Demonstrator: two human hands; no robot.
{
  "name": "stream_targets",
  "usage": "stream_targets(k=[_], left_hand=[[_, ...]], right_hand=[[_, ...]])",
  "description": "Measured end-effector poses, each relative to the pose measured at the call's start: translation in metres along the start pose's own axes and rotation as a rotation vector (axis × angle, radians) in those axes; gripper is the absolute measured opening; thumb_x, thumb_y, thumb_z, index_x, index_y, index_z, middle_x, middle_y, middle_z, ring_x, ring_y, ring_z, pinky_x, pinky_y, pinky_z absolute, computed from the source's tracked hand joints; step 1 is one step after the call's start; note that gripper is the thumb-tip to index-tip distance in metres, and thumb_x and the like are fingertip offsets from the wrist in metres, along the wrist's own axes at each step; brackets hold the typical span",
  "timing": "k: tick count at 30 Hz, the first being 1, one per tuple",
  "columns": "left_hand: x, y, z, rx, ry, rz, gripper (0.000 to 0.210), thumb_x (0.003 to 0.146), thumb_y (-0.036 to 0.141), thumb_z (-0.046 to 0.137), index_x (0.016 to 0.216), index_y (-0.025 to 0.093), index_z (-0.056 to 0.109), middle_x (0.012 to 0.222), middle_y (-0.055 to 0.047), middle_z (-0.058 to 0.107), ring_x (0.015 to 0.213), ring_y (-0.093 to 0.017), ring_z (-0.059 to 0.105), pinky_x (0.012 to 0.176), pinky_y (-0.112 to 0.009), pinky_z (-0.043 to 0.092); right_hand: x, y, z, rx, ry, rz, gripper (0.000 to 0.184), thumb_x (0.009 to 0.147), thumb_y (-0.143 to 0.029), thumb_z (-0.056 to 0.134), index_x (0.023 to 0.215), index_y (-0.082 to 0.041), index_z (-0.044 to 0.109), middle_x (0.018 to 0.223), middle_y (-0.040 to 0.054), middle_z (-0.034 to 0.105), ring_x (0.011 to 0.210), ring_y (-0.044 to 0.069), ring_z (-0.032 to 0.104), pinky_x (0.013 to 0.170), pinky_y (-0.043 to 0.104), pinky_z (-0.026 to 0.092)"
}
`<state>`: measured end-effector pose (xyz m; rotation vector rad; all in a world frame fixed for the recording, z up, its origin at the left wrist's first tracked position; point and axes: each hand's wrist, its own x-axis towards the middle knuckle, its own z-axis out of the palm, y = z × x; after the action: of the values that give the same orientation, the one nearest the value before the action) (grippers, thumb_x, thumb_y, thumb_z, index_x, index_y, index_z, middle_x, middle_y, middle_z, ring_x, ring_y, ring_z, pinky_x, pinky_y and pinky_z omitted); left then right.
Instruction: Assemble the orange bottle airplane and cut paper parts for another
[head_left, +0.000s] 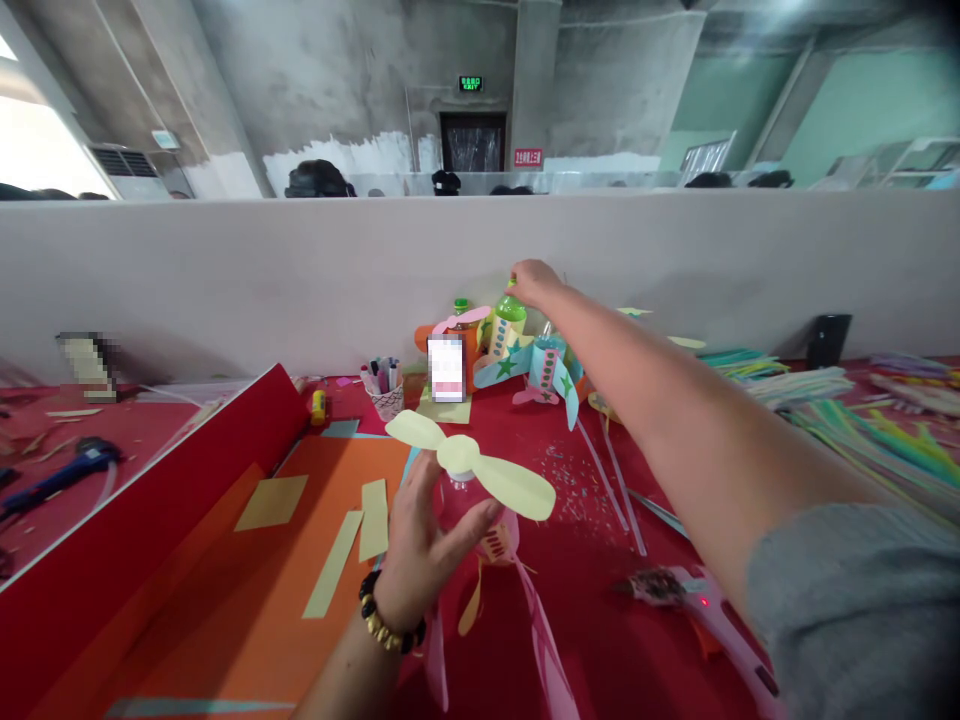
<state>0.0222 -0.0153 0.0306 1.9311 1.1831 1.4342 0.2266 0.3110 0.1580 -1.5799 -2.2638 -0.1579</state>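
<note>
My left hand (pixel 420 550), with a beaded bracelet at the wrist, is closed around the neck of a bottle plane (pixel 499 540) with pink paper trim. A pale yellow paper propeller (pixel 459 457) sits on its cap end, facing me. Reaching far forward, my right hand (pixel 536 280) has its fingers closed on the top of a green bottle (pixel 510 308) wrapped in yellow paper with blue ovals. Beside that bottle stands a bottle plane with blue paper wings (pixel 504 366) and green stars. An orange-wrapped bottle with a pink propeller (pixel 459 321) is to its left.
A pink glue gun (pixel 712 610) with a red light lies at right. Pale paper strips (pixel 334 565) rest on orange sheets (pixel 225 610). A pen cup (pixel 387 400) and a phone (pixel 447 368) stand behind. Bundles of colored sticks (pixel 862 460) lie right; a white partition (pixel 225 280) runs behind.
</note>
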Motion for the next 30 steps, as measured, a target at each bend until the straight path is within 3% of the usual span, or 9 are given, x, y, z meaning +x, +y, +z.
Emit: stream_targets(k=[4, 9, 13, 16, 22, 30], left_hand=[[0.0, -0.001, -0.001, 0.025, 0.008, 0.01, 0.038, 0.081, 0.032, 0.067, 0.115, 0.023, 0.055, 0.107, -0.007, 0.064, 0.093, -0.023, 0.061, 0.082, -0.035, 0.046], [0.002, 0.0, -0.001, 0.027, 0.012, 0.002, 0.035, 0.081, 0.034, 0.067, 0.111, 0.023, 0.056, 0.104, -0.007, 0.063, 0.093, -0.023, 0.06, 0.082, -0.035, 0.046], [0.002, 0.002, -0.002, 0.026, 0.017, 0.018, 0.033, 0.081, 0.034, 0.066, 0.11, 0.022, 0.056, 0.104, -0.007, 0.062, 0.093, -0.022, 0.059, 0.081, -0.034, 0.046], [0.002, 0.003, -0.002, 0.025, 0.02, 0.034, 0.034, 0.081, 0.033, 0.067, 0.111, 0.022, 0.055, 0.105, -0.006, 0.062, 0.093, -0.021, 0.059, 0.081, -0.033, 0.046], [0.004, 0.003, -0.003, -0.003, 0.033, 0.021, 0.034, 0.08, 0.034, 0.068, 0.11, 0.022, 0.057, 0.105, -0.007, 0.064, 0.095, -0.022, 0.06, 0.082, -0.033, 0.047], [0.003, 0.001, -0.003, 0.004, 0.041, 0.011, 0.032, 0.081, 0.036, 0.066, 0.106, 0.02, 0.056, 0.1, -0.006, 0.063, 0.09, -0.02, 0.06, 0.08, -0.032, 0.047]], right_hand=[[-0.006, -0.005, -0.013, 0.008, 0.04, 0.098, 0.035, 0.081, -0.034, 0.069, 0.103, -0.007, 0.068, 0.109, 0.0171, 0.067, 0.107, 0.028, 0.06, 0.096, 0.04, 0.043], [-0.016, -0.015, -0.039, 0.091, 0.051, 0.067, 0.031, 0.08, -0.024, 0.068, 0.106, -0.008, 0.068, 0.108, 0.0143, 0.068, 0.101, 0.024, 0.062, 0.092, 0.035, 0.045], [-0.027, -0.023, -0.058, 0.177, 0.03, 0.027, 0.033, 0.083, -0.026, 0.065, 0.112, -0.01, 0.067, 0.098, 0.0109, 0.07, 0.08, 0.018, 0.065, 0.078, 0.032, 0.05], [-0.037, -0.03, -0.068, 0.211, 0.002, 0.03, 0.032, 0.082, -0.031, 0.067, 0.102, -0.007, 0.07, 0.083, 0.0098, 0.07, 0.066, 0.015, 0.063, 0.07, 0.031, 0.052], [-0.057, -0.036, -0.08, 0.247, -0.085, 0.092, 0.028, 0.077, -0.034, 0.072, 0.079, -0.006, 0.071, 0.062, 0.0066, 0.063, 0.05, 0.012, 0.057, 0.057, 0.03, 0.051], [-0.071, -0.021, -0.085, 0.355, -0.161, 0.113, 0.015, 0.075, -0.018, 0.074, 0.089, -0.012, 0.073, 0.065, 0.0033, 0.067, 0.051, 0.01, 0.058, 0.057, 0.024, 0.053]])
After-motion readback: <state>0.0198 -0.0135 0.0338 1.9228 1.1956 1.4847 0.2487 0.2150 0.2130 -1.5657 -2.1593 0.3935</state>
